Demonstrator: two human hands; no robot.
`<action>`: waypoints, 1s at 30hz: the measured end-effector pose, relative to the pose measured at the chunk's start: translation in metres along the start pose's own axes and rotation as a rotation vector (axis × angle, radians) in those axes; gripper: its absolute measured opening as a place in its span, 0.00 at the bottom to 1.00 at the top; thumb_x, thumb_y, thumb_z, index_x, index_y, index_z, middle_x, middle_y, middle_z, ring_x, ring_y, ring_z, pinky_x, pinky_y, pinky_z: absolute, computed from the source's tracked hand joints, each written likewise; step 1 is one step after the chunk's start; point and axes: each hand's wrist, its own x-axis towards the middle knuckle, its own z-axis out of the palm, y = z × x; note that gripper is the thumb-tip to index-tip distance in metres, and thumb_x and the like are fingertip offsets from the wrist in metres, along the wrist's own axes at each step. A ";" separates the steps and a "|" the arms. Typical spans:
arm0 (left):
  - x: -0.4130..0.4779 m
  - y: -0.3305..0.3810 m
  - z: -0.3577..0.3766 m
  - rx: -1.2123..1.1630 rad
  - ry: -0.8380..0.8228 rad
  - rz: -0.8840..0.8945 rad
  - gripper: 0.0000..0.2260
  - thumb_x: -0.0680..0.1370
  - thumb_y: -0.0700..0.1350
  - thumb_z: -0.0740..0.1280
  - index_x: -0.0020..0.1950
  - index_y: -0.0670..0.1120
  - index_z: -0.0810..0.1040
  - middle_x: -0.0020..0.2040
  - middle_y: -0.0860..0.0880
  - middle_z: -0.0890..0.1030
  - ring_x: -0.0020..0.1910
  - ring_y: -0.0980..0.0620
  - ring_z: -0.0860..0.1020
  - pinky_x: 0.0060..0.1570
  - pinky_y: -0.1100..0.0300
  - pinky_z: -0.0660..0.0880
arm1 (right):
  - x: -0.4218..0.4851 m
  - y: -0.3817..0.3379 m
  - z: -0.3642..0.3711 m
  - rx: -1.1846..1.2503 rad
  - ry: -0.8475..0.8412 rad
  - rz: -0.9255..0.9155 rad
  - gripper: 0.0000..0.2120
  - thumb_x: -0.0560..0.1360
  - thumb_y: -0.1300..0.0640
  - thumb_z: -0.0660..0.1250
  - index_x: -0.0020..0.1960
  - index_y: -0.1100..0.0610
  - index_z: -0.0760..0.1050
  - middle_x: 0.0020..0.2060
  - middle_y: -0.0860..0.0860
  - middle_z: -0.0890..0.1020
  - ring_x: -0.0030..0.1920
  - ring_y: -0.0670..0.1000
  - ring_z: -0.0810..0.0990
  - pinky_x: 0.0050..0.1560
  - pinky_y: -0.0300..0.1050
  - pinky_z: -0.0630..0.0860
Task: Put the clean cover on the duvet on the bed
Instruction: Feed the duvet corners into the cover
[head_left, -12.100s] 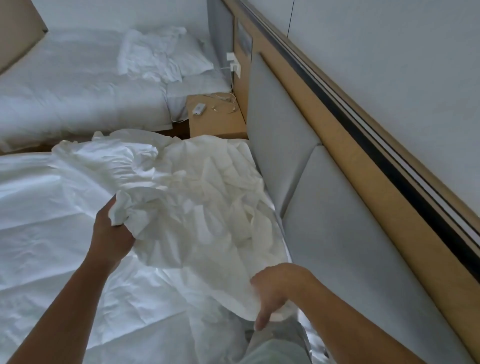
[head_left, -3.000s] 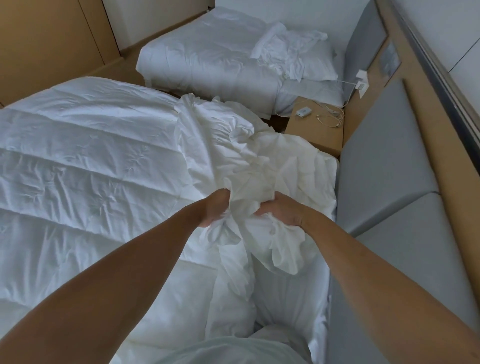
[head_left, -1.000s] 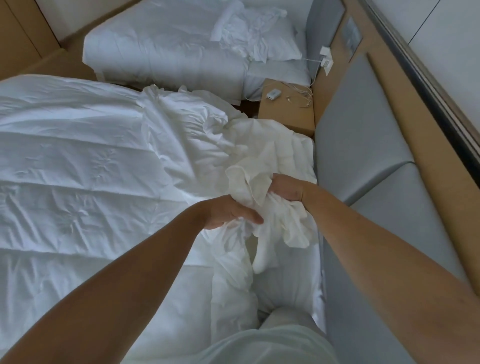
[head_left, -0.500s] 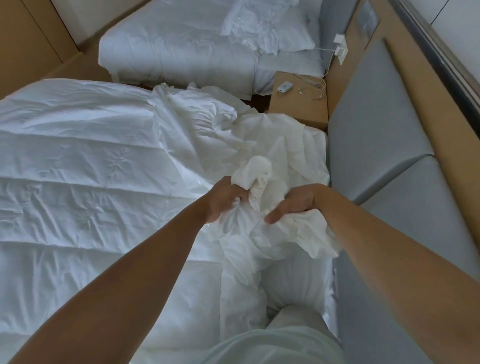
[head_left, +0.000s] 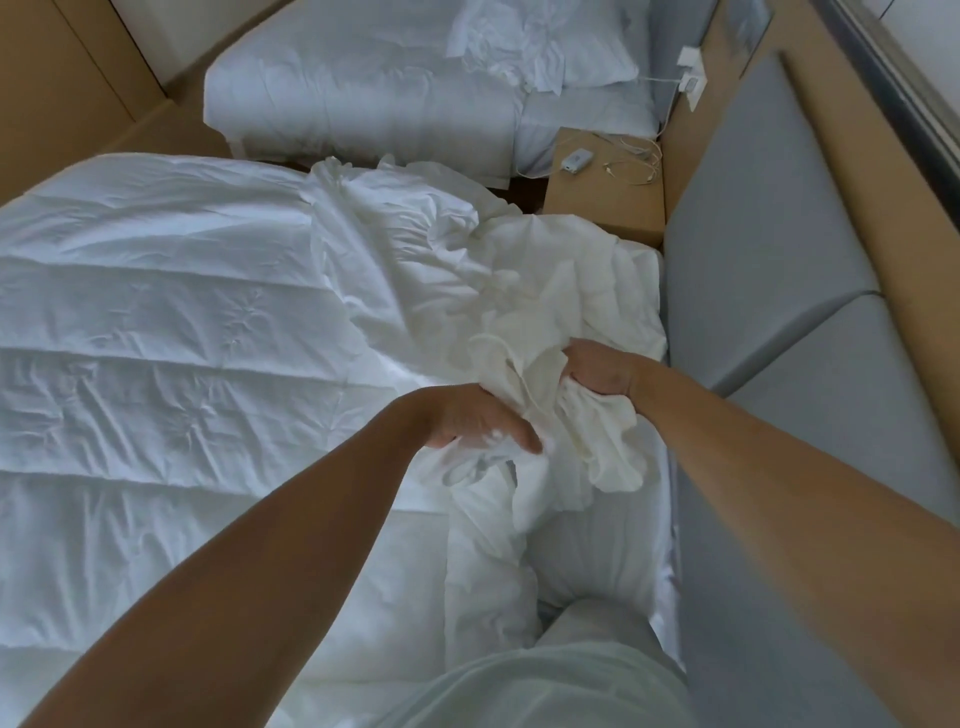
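Since half a second ago the right hand (head_left: 597, 371) has closed round a bunch of the cover (head_left: 467, 249), and the left hand (head_left: 475, 421) has dropped lower, gripping a fold. Two hands, one crumpled white cover, one quilted duvet (head_left: 156, 322). The cover lies heaped on the duvet beside the grey headboard (head_left: 753, 260), its gathered edge held between the hands, which are close together.

White duvet (head_left: 156, 312) at nine o'clock, crossed by stitched quilting lines with small puckered star marks. At centre, a crumpled cover (head_left: 519, 291) in warmer cream-white. At three o'clock, plain grey headboard panels (head_left: 753, 249) edged by tan wood trim (head_left: 883, 208). At one o'clock, a tan bedside surface (head_left: 608, 208). At twelve, a second bed (head_left: 363, 88), all white.
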 end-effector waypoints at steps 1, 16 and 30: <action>0.001 0.002 0.001 0.025 -0.023 -0.019 0.20 0.65 0.46 0.80 0.57 0.49 0.85 0.55 0.50 0.86 0.58 0.47 0.82 0.65 0.52 0.75 | 0.000 -0.003 0.000 -0.052 0.023 -0.013 0.11 0.82 0.64 0.60 0.55 0.53 0.79 0.54 0.49 0.78 0.46 0.40 0.79 0.43 0.22 0.70; 0.001 0.016 -0.019 -0.188 0.290 0.136 0.05 0.64 0.42 0.67 0.36 0.47 0.82 0.34 0.51 0.81 0.37 0.49 0.78 0.40 0.60 0.76 | -0.003 -0.012 -0.004 0.019 -0.483 0.205 0.09 0.64 0.43 0.81 0.43 0.36 0.85 0.48 0.43 0.87 0.48 0.45 0.86 0.41 0.37 0.82; 0.009 0.010 -0.029 -0.273 0.530 0.178 0.14 0.84 0.39 0.62 0.68 0.37 0.75 0.61 0.37 0.79 0.57 0.43 0.77 0.61 0.48 0.74 | 0.008 -0.006 0.007 0.319 -0.309 0.003 0.24 0.69 0.59 0.76 0.65 0.57 0.80 0.61 0.60 0.83 0.60 0.62 0.82 0.60 0.57 0.80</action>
